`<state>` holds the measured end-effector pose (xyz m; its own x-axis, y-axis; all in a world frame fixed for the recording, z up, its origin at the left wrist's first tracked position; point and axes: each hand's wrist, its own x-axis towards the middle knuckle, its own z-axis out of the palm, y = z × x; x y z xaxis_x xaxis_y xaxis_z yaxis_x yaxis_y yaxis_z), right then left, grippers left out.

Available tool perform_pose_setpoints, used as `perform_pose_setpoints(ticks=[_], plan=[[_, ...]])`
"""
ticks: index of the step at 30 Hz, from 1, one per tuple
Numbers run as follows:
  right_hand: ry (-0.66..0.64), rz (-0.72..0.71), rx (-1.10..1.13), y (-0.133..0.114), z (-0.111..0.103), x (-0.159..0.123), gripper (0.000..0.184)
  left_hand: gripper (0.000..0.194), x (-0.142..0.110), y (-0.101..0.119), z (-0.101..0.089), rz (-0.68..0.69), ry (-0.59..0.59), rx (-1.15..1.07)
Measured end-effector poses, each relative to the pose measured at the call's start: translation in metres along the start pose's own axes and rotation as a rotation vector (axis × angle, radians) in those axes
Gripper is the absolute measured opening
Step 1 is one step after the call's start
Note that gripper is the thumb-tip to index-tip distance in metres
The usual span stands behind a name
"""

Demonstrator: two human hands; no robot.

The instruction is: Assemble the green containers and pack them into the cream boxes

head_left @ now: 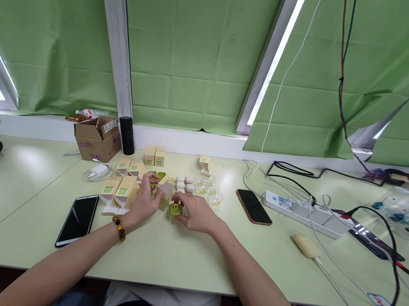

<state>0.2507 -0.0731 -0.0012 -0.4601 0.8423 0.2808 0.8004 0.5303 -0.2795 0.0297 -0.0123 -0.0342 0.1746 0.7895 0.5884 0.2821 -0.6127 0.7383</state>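
Observation:
My left hand [145,200], with a beaded bracelet at the wrist, grips a small cream box [164,194] whose pale flap stands up. Close beside it, the fingers of my right hand [195,212] are closed around a small clear jar with a green lid [175,210], low over the table. Several cream boxes with green labels [124,192] stand left of my left hand, some with flaps open. Green lids [161,174] lie just behind that hand. Pale pink cylinders [188,188] and clear glass jars [214,196] sit behind my right hand.
A phone [78,221] lies at left, another phone [254,207] at right. A power strip [305,215] with cables and a cream charger [306,246] lie further right. Toward the wall stand a cardboard box [97,138], a black cylinder [127,135] and more cream boxes [155,155].

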Motion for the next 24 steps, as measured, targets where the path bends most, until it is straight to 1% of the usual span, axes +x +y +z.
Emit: perform_pose_setpoints(ticks=[2, 5, 8, 9, 12, 15, 19, 21, 24], plan=[[-0.005, 0.009, 0.000, 0.000, -0.001, 0.000, 0.046, 0.038, 0.000, -0.001, 0.000, 0.045, 0.012, 0.015], [-0.011, 0.012, -0.005, -0.001, -0.003, -0.001, 0.044, 0.034, -0.001, 0.000, 0.000, 0.172, 0.046, 0.086], [-0.019, 0.001, 0.007, -0.001, -0.003, -0.001, 0.042, 0.017, -0.001, 0.003, -0.001, 0.245, 0.038, 0.147], [-0.023, -0.002, 0.014, -0.001, -0.003, -0.001, 0.041, 0.013, -0.001, 0.004, -0.001, 0.243, 0.024, 0.157], [-0.028, -0.002, 0.033, 0.000, -0.003, 0.000, 0.037, 0.018, 0.000, 0.001, -0.002, 0.180, 0.006, 0.163], [-0.019, 0.006, 0.035, 0.001, -0.002, 0.000, 0.033, 0.019, 0.002, -0.004, -0.002, 0.088, 0.015, 0.130], [0.008, 0.008, 0.034, 0.003, -0.002, -0.001, 0.028, 0.023, 0.005, -0.008, -0.001, 0.007, 0.056, 0.059], [0.049, -0.008, 0.098, 0.004, -0.004, -0.001, 0.026, 0.028, 0.005, -0.005, -0.002, -0.018, 0.067, -0.007], [0.174, -0.028, 0.328, 0.006, -0.010, -0.002, 0.022, 0.035, 0.004, 0.001, -0.004, -0.054, 0.022, -0.087]])
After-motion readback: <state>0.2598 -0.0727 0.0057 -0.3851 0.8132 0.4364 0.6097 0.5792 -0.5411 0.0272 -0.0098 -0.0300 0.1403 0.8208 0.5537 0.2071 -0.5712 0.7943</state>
